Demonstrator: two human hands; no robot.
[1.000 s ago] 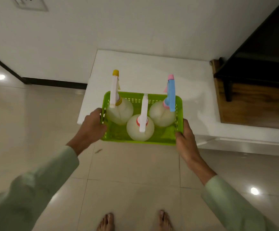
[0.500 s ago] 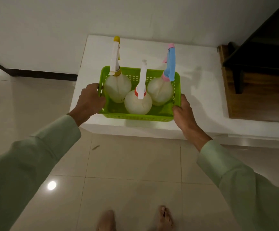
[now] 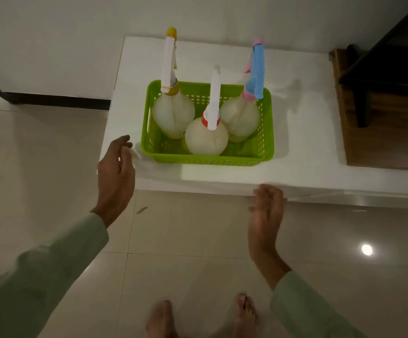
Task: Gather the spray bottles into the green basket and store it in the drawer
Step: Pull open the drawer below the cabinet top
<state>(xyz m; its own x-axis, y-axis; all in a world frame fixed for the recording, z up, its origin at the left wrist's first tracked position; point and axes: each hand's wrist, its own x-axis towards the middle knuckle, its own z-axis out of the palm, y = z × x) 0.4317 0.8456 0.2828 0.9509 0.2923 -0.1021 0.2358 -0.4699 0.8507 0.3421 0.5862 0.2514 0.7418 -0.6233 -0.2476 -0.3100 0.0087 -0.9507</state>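
Note:
The green basket (image 3: pixel 208 159) rests near the front of a low white cabinet top (image 3: pixel 303 142). Three translucent spray bottles stand upright in it: one with a white and yellow head (image 3: pixel 172 113) at the left, one with a white head and red collar (image 3: pixel 206 139) in front, one with a blue and pink head (image 3: pixel 239 118) at the right. My left hand (image 3: pixel 116 174) hovers open just left of the basket, apart from it. My right hand (image 3: pixel 266 211) is open below the cabinet's front edge, fingers near that edge.
A dark wooden stair and black frame (image 3: pixel 378 93) stand to the right of the cabinet. A white wall with a black skirting (image 3: pixel 56 101) runs behind and to the left. Glossy beige floor tiles (image 3: pixel 193 228) lie below, with my bare feet (image 3: pixel 161 318) at the bottom.
Both hands let go of the basket after setting it on the cabinet top. They have drawn back, the right hand dropping to the cabinet's front edge.

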